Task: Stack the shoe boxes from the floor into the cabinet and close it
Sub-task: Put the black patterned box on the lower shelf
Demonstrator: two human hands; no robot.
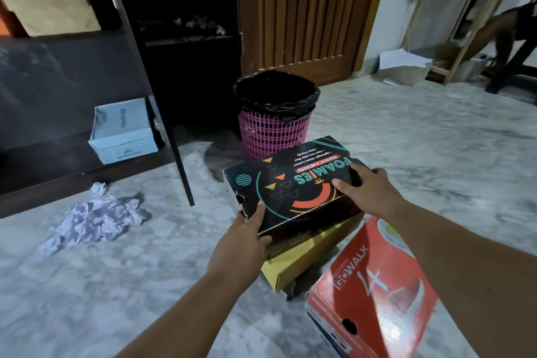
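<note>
Step in hand: picking up the black Foamies shoe box (293,180) from the floor pile. It sits tilted on top of a yellow box (302,256), with a red Go Walk box (374,288) lying just beside both, nearer the person. Whether the black box is fully clear of the yellow one or resting on it, cannot tell.

Left hand (247,235): grips the near left corner of the black box, thumb on the lid, fingers curled under the edge.

Right hand (369,192): on the right end of the lid, fingers spread over the top, thumb side toward the near edge. It presses or clasps that end; fingers look only slightly bent.

Cabinet (122,73) stands to the left, dark, door open (162,96). A pale blue box (123,131) already sits on its lowest shelf.

Next move, as a judgement: lift the black box level, swing left past the door edge, and set it on or beside the blue box. Yellow and red boxes remain for later trips; door not yet closed.

Nearby: pink mesh bin (274,131) with black liner, crumpled paper (93,218) on the marble floor.
</note>
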